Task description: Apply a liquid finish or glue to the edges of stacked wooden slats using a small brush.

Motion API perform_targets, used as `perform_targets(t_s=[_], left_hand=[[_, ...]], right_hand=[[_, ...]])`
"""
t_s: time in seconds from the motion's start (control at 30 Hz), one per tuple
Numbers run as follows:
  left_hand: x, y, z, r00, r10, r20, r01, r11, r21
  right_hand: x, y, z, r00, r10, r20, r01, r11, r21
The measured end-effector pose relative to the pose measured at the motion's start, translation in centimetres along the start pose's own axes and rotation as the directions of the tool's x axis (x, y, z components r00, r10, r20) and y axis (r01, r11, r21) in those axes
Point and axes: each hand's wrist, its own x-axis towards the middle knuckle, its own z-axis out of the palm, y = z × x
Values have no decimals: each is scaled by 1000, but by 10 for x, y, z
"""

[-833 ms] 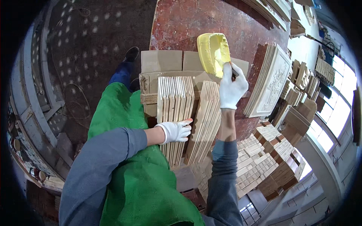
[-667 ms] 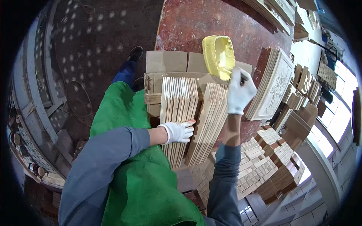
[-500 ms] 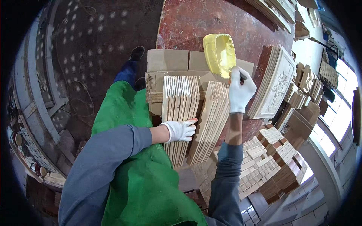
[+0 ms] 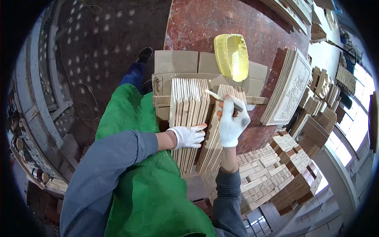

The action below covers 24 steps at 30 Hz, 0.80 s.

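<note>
My gloved right hand [image 4: 232, 126] is closed around a brush [image 4: 213, 94] whose pale, wet-looking tip points left. It hovers over the far end of the right stack of thin wooden boards [image 4: 211, 148]. Fingers stretched, my gloved left hand [image 4: 186, 137] lies on the left stack of boards [image 4: 190, 104], whose far edges carry whitish streaks. Beyond both stacks stands a yellow tub [image 4: 221, 59], coated inside with a creamy white substance. The board stacks sit side by side with a narrow gap between them.
Cardboard pieces [image 4: 175, 62] and a wooden strip [image 4: 162, 101] lie at the stacks' far end on a worn red tabletop [image 4: 193, 23]. Carved pale panels [image 4: 292, 91] lean at the right. Stacked wooden blocks [image 4: 260, 173] stand nearer, at lower right.
My right hand has drawn the brush out of the yellow tub and moved it left and nearer, over the board stacks. My left hand stays in place.
</note>
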Motion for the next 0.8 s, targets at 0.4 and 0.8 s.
perform_targets(t_s=[0.4,0.8], left_hand=[[-3,5,22,989,-16,-148,12,999,-33],[-3,4,14,999,-6,-33,5,1000,-29]], right_hand=[[-1,25,19,925,-306,223,363,886,-288],[3,12,28,912,-329,245,397,857,-329]])
